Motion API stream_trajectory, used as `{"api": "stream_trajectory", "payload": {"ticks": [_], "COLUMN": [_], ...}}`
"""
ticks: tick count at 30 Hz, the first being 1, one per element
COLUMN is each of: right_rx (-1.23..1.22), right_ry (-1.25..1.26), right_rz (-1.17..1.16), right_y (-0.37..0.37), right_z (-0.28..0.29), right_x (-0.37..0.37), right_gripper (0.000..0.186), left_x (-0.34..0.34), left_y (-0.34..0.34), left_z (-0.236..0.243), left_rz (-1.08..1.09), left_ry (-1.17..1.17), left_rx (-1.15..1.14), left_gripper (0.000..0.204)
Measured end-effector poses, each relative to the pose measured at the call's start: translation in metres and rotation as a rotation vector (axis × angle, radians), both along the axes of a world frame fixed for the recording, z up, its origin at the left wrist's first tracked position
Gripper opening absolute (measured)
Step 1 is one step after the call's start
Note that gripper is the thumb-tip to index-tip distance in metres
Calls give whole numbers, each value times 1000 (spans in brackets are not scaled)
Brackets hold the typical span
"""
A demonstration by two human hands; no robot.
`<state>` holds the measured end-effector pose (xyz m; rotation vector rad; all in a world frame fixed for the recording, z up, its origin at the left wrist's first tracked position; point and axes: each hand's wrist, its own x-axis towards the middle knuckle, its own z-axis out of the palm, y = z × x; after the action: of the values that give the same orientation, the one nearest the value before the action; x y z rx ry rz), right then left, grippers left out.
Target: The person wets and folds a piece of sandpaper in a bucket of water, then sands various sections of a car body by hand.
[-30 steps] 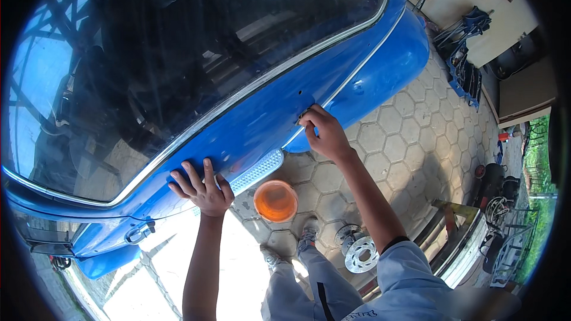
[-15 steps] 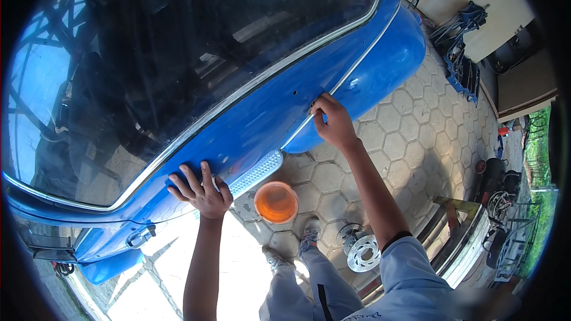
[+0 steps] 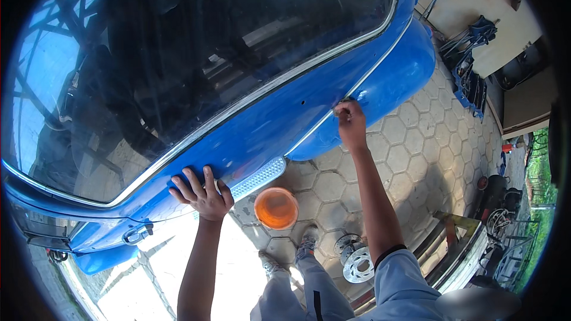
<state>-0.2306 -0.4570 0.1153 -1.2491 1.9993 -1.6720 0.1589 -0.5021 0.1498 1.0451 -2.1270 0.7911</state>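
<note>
My left hand (image 3: 205, 199) lies with spread fingers on the blue car panel (image 3: 238, 131), below the dark window (image 3: 214, 35) with its bright trim. My right hand (image 3: 351, 120) is closed on a small object (image 3: 344, 100), too small and hidden to make out, against the thin pale strip (image 3: 316, 128) along the panel, at the top of the rounded blue fender (image 3: 404, 77). A small dark hole (image 3: 303, 102) shows in the panel left of that hand. A perforated metal step (image 3: 256, 178) juts out below the panel.
An orange bucket (image 3: 276, 208) stands on the hexagonal pavers (image 3: 398, 142) near my feet, with metal discs (image 3: 358, 264) beside them. A metal frame (image 3: 452, 244) lies at lower right. Blue tool trays (image 3: 470, 86), folded tools, a cabinet and dark machinery (image 3: 493, 196) are along the right.
My right hand has moved up and to the right along the pale strip, turning at the wrist. My left hand stays pressed in the same place. The whole view has shifted slightly.
</note>
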Motion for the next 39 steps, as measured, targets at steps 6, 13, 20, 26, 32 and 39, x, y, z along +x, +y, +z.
{"api": "stream_trajectory", "payload": {"ticks": [6,13,20,26,32,39], "right_rx": [14,-136,-122,-96,-76,75], "right_ry": [-110,-105,-200,-10,-347,-307], "right_rz": [-82,382,10,526,134,210], "right_y": [-12,-4,-5,11,-1,7], "right_z": [5,57,47,61,31,30], "right_x": [47,144,124,301,193,272], "right_gripper": [14,17,16,19,14,18], "left_x": [-1,15,37,89,178,235], "left_y": [0,8,33,50,54,38], "left_z": [5,26,66,89,106,94], "left_rz": [12,-14,-125,-122,54,153], "left_ry": [9,-19,-9,171,188,121], "left_rx": [9,130,494,615,471,243], "left_gripper": [62,66,65,57,52,61]}}
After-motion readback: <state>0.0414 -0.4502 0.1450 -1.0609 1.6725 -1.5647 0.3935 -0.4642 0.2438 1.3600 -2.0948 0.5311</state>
